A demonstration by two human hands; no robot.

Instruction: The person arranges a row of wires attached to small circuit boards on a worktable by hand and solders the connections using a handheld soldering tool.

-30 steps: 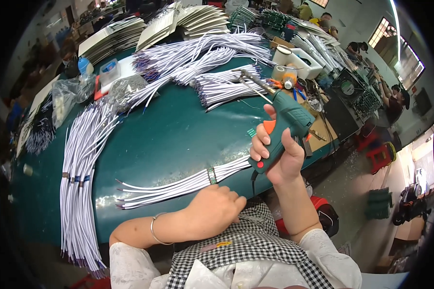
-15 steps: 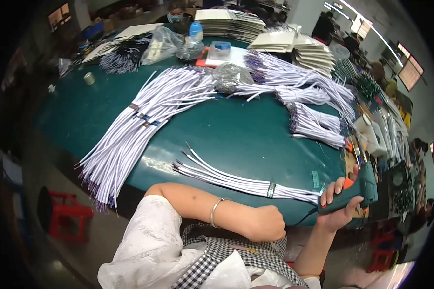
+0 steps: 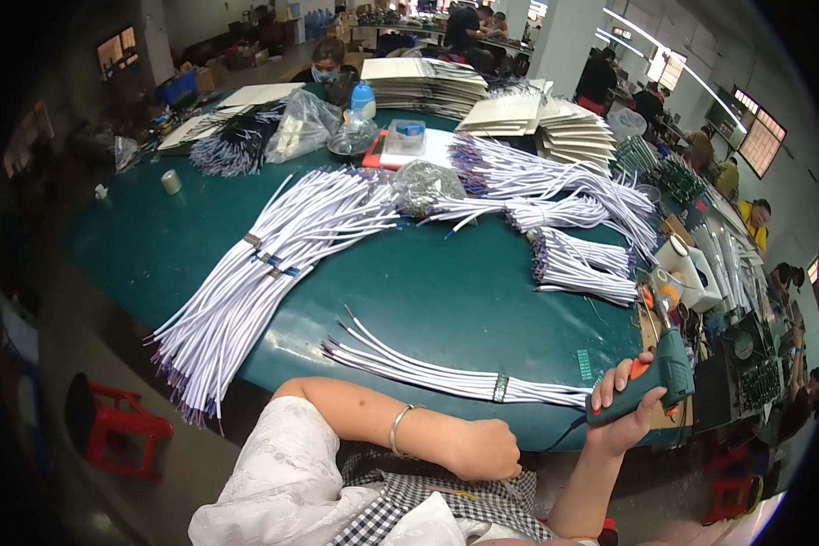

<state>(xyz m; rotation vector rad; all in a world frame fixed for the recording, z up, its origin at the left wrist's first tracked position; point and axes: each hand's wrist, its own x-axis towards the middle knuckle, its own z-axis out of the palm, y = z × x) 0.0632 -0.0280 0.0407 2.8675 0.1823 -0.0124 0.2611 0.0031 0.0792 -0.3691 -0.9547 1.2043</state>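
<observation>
Green tool (image 3: 651, 382), gun-shaped w/ orange trigger, sits in right hand (image 3: 621, 409) at the table's near edge: fingers wrapped tight round the grip, nose aimed away from the body to the right. A dark cord drops from its butt end. Just left of that hand, touching or nearly so, lies a small white wire bundle (image 3: 428, 371) w/ a green band near the hand end; it fans out leftward over the green table (image 3: 446, 291). Left hand (image 3: 484, 450) is curled loose below the table edge, against the checked cloth at the lap, holding nothing I can see; silver bangle (image 3: 398, 428) on that wrist. Further out, beyond left hand, a big white wire bundle (image 3: 264, 273); beyond right hand, shorter wire bunches (image 3: 582, 264). Red stool (image 3: 118, 428) far left on floor.
</observation>
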